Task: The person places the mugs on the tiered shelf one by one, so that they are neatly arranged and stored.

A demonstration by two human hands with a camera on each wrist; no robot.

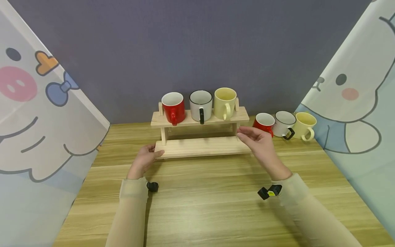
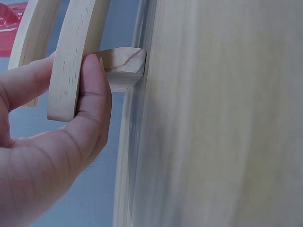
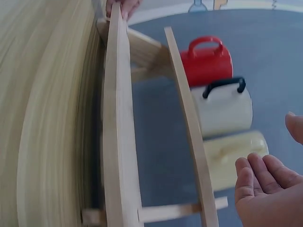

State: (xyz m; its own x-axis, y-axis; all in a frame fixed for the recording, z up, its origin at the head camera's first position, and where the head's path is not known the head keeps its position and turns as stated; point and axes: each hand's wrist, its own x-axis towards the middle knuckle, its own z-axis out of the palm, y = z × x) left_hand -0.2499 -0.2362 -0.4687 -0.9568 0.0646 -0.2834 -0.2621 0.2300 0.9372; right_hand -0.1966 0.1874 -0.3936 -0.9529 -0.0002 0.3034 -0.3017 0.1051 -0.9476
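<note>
Three mugs [image 1: 195,111] stand atop the wooden rack [image 1: 203,147], so the left hand [image 1: 144,160] pinching its left end should keep it level, the empty right hand [image 1: 261,145] relaxed, thumb apart, near its right end.

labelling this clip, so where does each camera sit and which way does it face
Head: on the head, facing forward and down at the two-tier pale wooden rack; both beige sleeves, left hand and right hand show.
Left wrist: on that wrist, facing the left hand gripping the lower board; only that hand shows.
Right wrist: on that wrist, facing along the rack; right hand at right, left hand at top.
Head and right wrist share the red cylindrical mug, white black-handled mug and yellow mug on the rack.
</note>
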